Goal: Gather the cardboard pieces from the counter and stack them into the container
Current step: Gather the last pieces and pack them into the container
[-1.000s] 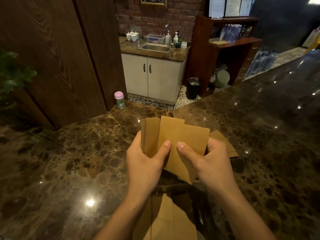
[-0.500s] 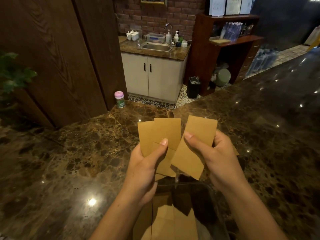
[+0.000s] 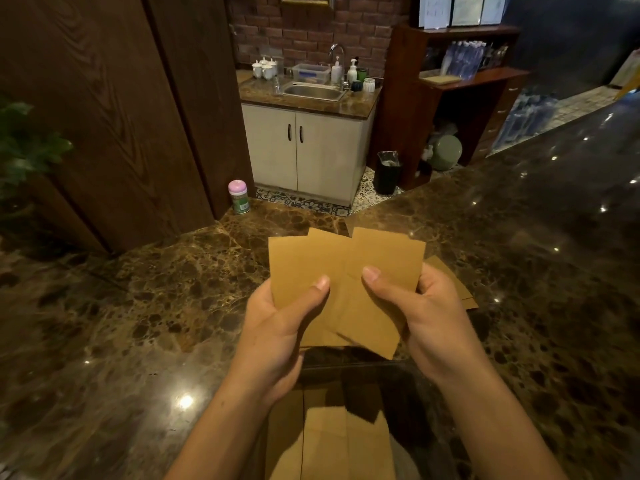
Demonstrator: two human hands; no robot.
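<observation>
I hold a fan of brown cardboard pieces [image 3: 346, 271] upright in both hands above the dark marble counter [image 3: 138, 323]. My left hand [image 3: 277, 327] grips the left part of the fan, thumb on its front. My right hand [image 3: 426, 317] grips the right part, thumb also on its front. More cardboard pieces [image 3: 457, 289] lie flat on the counter behind my right hand. Below my hands stands a clear container [image 3: 408, 403] with cardboard pieces [image 3: 339, 445] lying in it.
A pink-lidded jar [image 3: 238, 196] stands at the counter's far edge by a wooden wall panel [image 3: 104, 116]. Beyond are a sink cabinet [image 3: 308, 147], a black bin [image 3: 388, 171] and a wooden shelf [image 3: 460, 81]. A plant [image 3: 24, 147] is at the left.
The two bunches were apart half a second ago. My hands have brought them together into one overlapping fan, and the right hand's cards have turned more upright.
</observation>
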